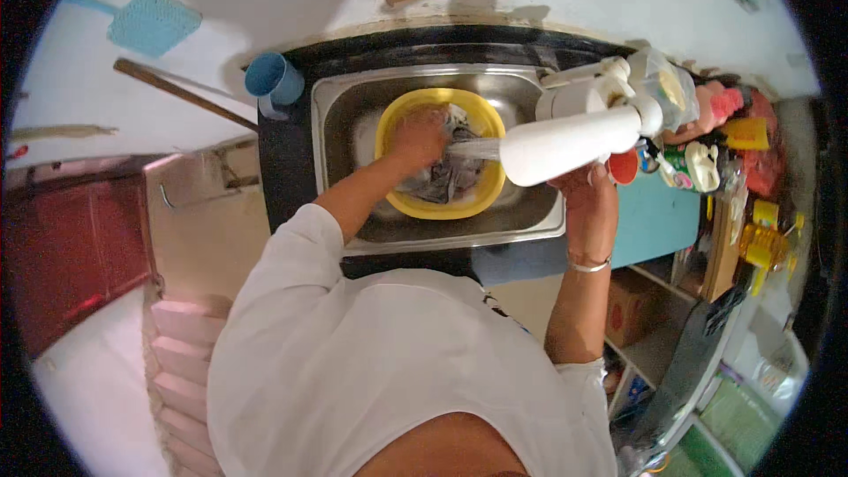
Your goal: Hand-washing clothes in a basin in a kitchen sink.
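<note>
My left hand [419, 136], blurred, is inside an oval yellow basin [498, 195] and touches wet dark-grey and whitish contents [447, 175]. Whether its fingers grip any of them is unclear. A spray of water [476, 148] falls into the basin from a thick white faucet spout [563, 146]. The basin stands in a stainless steel sink [344, 233]. To the right, my right hand [586, 195] is raised against the underside of the spout. Its fingers are largely hidden behind the spout, and the thumb lies beside a small white part.
A blue mug [275, 79] stands on the black counter left of the sink. Beyond the spout are a red cup [623, 167], bottles and plastic bags [662, 89]. A light-blue surface [656, 212] lies right of the sink. A wooden stick [185, 94] leans at the left.
</note>
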Tool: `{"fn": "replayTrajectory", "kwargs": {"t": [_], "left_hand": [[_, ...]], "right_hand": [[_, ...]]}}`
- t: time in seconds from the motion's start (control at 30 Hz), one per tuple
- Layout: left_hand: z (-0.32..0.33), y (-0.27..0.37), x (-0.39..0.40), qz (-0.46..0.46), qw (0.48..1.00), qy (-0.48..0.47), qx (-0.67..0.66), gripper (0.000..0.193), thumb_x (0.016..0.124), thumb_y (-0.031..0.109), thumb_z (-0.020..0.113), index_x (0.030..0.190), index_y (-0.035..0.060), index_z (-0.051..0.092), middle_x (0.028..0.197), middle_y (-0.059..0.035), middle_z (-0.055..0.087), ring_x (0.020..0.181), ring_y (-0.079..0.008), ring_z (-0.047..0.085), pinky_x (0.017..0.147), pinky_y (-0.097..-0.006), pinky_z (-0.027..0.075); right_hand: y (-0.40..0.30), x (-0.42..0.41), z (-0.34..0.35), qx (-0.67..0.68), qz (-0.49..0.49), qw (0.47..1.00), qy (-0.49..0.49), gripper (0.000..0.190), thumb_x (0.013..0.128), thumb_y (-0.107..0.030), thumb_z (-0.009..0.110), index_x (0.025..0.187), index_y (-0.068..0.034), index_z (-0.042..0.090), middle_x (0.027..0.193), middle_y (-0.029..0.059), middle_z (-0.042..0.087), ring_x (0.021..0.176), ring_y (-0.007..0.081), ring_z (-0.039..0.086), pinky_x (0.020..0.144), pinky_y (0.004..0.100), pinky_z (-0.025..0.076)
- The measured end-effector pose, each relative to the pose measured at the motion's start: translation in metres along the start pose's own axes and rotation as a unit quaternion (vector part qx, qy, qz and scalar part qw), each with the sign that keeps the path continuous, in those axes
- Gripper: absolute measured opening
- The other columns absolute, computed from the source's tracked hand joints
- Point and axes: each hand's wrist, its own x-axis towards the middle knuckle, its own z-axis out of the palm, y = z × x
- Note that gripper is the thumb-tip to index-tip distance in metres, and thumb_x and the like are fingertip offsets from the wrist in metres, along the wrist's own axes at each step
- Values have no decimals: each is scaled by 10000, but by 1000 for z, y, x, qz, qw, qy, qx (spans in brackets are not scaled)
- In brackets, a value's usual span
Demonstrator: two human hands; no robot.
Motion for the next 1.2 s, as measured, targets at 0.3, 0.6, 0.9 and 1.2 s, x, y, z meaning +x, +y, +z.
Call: {"fn": "replayTrajectory", "kwargs": {"t": [0.3,0.6,0.9,1.2], "left_hand": [[36,19,-31,-14,975,-145,168,642,769,578,443,1300,228,355,1427,-127,-20,1297,-371,-27,915,-666,180],[69,-1,-13,37,979,-115,162,381,804,201,483,1182,156,478,1372,-155,202,1274,-377,125,923,-557,304],[11,15,-29,48,995,-82,12,853,634,416,687,1326,162,258,1382,-185,142,1264,-397,140,937,-578,257],[26,26,-59,12,986,-98,135,928,649,526,636,1368,192,154,1417,-175,-2,1296,-380,23,933,-647,147]], "right_hand": [[63,-19,-15,-192,14,981,10,496,762,-208,633,1162,8,434,1085,88,522,1042,194,463,927,337,340],[-1,-8,3,226,14,970,82,433,880,-367,407,1223,-102,401,1203,68,478,1120,231,453,931,420,380],[15,-7,11,167,-46,984,-43,380,870,-336,448,1141,-70,440,1049,95,547,920,235,545,762,367,459],[164,62,17,-512,-214,816,-162,531,763,-203,596,1232,-63,391,1296,184,341,1190,358,326,981,423,283]]}}
